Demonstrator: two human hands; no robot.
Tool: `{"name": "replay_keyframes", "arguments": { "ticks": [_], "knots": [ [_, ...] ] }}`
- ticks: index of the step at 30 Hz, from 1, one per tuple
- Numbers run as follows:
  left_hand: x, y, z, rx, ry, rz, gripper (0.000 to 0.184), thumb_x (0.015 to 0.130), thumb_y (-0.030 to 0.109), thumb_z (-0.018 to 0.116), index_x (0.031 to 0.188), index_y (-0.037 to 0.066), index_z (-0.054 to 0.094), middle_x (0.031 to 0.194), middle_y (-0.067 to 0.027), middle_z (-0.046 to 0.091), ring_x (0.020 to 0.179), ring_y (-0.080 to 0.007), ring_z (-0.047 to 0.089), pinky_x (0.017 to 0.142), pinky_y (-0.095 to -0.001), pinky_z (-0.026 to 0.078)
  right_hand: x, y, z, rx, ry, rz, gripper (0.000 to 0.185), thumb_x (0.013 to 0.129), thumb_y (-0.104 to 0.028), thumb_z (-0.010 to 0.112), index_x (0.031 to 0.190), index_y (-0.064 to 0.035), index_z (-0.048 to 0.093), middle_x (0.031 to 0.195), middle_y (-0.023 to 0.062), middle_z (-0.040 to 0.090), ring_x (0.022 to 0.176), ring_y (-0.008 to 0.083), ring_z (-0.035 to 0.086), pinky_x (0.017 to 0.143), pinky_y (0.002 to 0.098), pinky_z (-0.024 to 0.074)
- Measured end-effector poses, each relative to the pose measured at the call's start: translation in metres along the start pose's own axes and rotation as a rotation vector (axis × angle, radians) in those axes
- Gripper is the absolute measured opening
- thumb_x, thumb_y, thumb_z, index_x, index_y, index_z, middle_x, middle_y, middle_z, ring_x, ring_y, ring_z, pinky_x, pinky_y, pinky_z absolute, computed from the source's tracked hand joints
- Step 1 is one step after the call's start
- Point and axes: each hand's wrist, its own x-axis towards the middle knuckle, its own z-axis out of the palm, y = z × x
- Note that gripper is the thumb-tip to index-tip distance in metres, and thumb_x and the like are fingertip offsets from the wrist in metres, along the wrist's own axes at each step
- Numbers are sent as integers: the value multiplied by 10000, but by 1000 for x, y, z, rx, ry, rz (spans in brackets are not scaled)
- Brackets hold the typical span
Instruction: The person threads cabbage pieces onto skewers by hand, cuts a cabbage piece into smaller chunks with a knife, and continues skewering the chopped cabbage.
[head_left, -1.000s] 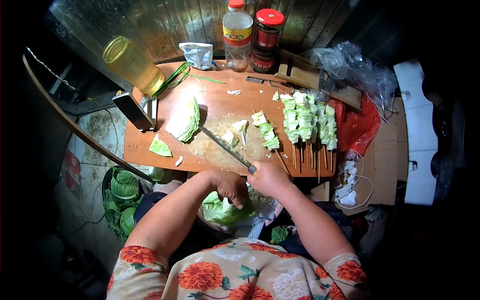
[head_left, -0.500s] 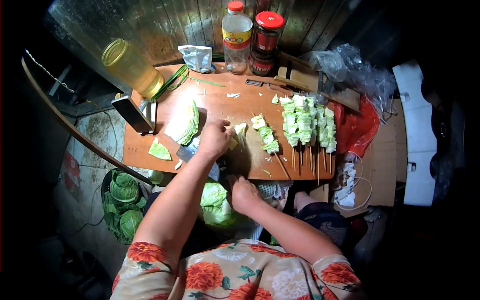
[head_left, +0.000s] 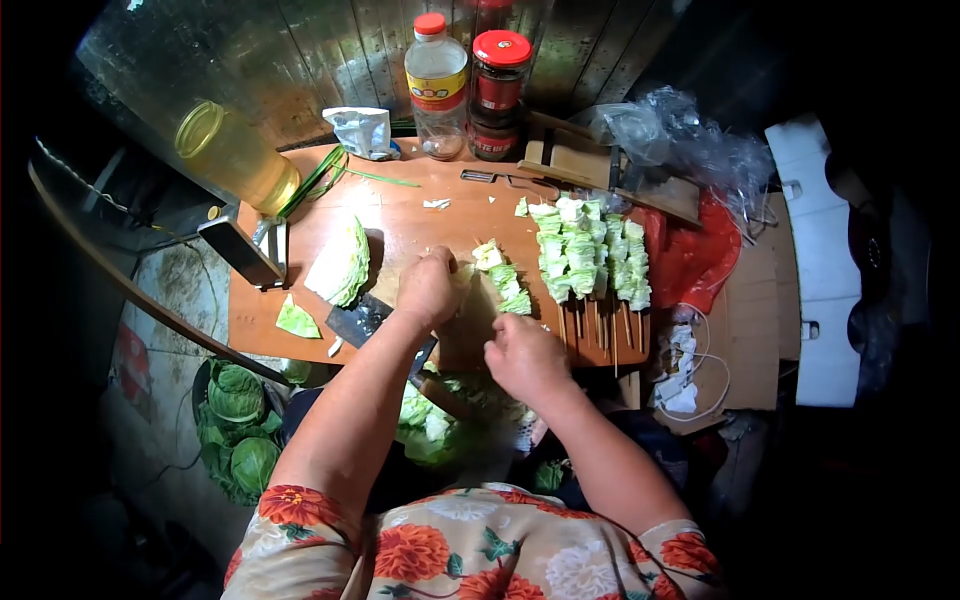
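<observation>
My left hand (head_left: 430, 288) is over the middle of the wooden board, fingers closed around a pale cabbage piece (head_left: 463, 276) that is mostly hidden. To its right, my right hand (head_left: 528, 358) is curled at the board's front edge, its fingertips pinched. It covers the lower stick of a partly filled cabbage skewer (head_left: 503, 280); whether it grips that stick is hidden. A cleaver (head_left: 358, 320) lies under my left forearm, its wooden handle (head_left: 444, 398) over the edge. Beyond its blade rests a cabbage wedge (head_left: 341, 265). Cut cabbage leaves (head_left: 425, 415) sit below the edge.
Several finished skewers (head_left: 590, 250) lie at the right of the board (head_left: 395, 190). A jar of yellowish liquid (head_left: 240, 165), a plastic bottle (head_left: 437, 90) and red-lidded jars (head_left: 500, 85) stand behind. A phone (head_left: 238, 250) leans at left; whole cabbages (head_left: 240, 430) are below.
My right hand has risen from below the board's edge, up and right, to the lone skewer's stick. My left hand stays near the cabbage piece. The view has shifted slightly.
</observation>
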Motion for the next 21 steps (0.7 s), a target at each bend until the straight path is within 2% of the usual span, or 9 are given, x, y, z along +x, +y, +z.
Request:
{"name": "replay_keyframes", "arguments": {
  "ticks": [1, 5, 7, 8, 10, 11, 14, 18, 21],
  "knots": [
    [-3, 4, -1, -6, 21, 41, 340, 727, 278, 737, 902, 11, 619, 916, -229, 643, 842, -377, 627, 786, -411, 510, -1, -4, -14, -140, -39, 59, 259, 801, -198, 634, 1004, -42, 600, 910, 174, 644, 852, 355, 635, 739, 456, 511],
    [1, 4, -4, -106, -7, -19, 320, 747, 224, 736, 954, 10, 619, 878, -184, 654, 769, -323, 648, 726, -368, 523, -4, 16, -16, -229, 74, 88, 236, 806, -212, 644, 917, -15, 579, 895, 204, 636, 810, 362, 639, 710, 451, 518],
    [8, -5, -1, -584, 98, -104, 382, 772, 160, 730, 1097, 1, 609, 868, -125, 672, 693, -242, 632, 659, -337, 524, -2, 28, -6, -345, 30, 111, 195, 811, -202, 633, 864, -22, 581, 830, 208, 642, 776, 359, 645, 684, 453, 522],
    [10, -8, -4, -581, 101, -102, 382, 772, 160, 730, 1097, 1, 609, 868, -125, 672, 693, -242, 632, 659, -337, 524, 0, 33, 0, -343, 32, 108, 195, 811, -202, 633, 864, -22, 581, 830, 208, 642, 776, 359, 645, 684, 453, 522],
    [5, 0, -24, -970, -70, -172, 368, 819, 57, 690, 1159, -25, 576, 876, -74, 655, 700, -144, 606, 629, -274, 504, 4, 43, 12, -353, -40, 121, 163, 815, -188, 617, 828, -26, 599, 748, 201, 646, 740, 357, 651, 670, 463, 522],
    [0, 7, -35, -965, -105, -211, 320, 857, 1, 632, 1164, -43, 557, 922, -64, 641, 724, -126, 599, 638, -253, 503, 6, 46, 16, -351, -37, 118, 163, 815, -188, 617, 828, -26, 599, 748, 201, 646, 740, 357, 651, 670, 463, 522],
    [-3, -1, -33, -1196, -74, -204, 292, 842, 25, 645, 1122, -8, 569, 913, -49, 631, 757, -145, 608, 716, -281, 518, 12, 51, 21, -349, -37, 118, 139, 821, -169, 591, 790, -35, 611, 707, 197, 642, 725, 373, 644, 666, 466, 515],
    [-6, -11, -47, -1328, 22, -269, 329, 816, -17, 646, 1130, -3, 548, 935, -72, 627, 766, -179, 629, 727, -310, 545, 8, 19, 1, -117, -5, 128, 141, 819, -175, 585, 778, -43, 610, 740, 178, 632, 719, 385, 619, 638, 449, 495],
    [-4, -21, -59, -1417, 93, -306, 331, 800, -37, 633, 1116, 6, 546, 931, -77, 628, 772, -188, 646, 696, -300, 556, -8, -16, -22, 78, -49, -32, 133, 834, -187, 565, 798, -68, 613, 798, 166, 638, 764, 383, 612, 682, 465, 494]
  ]
}}
